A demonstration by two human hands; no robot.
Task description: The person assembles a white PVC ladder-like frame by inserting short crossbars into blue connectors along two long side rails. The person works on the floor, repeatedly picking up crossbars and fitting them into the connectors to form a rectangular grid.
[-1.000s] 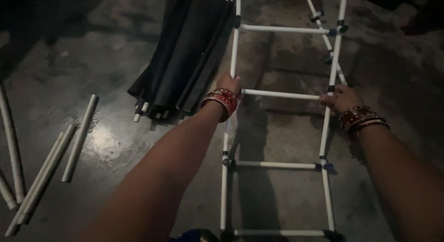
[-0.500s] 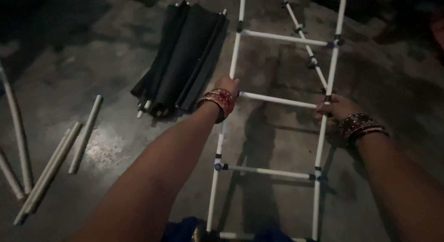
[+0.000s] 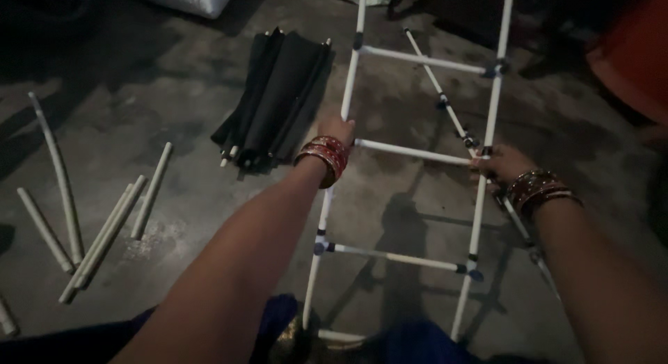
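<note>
Over the grey concrete floor [image 3: 188,72], both hands – left [image 3: 335,129], right [image 3: 502,162] – stay clasped on the white ladder-like pipe frame [image 3: 410,152], now tilted nearer the folded black fabric bundle [image 3: 275,99].

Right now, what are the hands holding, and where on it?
Both hold the white ladder-shaped pipe frame at its middle rung's joints: the left hand grips the left upright, the right hand the right upright.

Dim light falls on a stained grey concrete floor [image 3: 174,92], shadowed at the edges.
</note>
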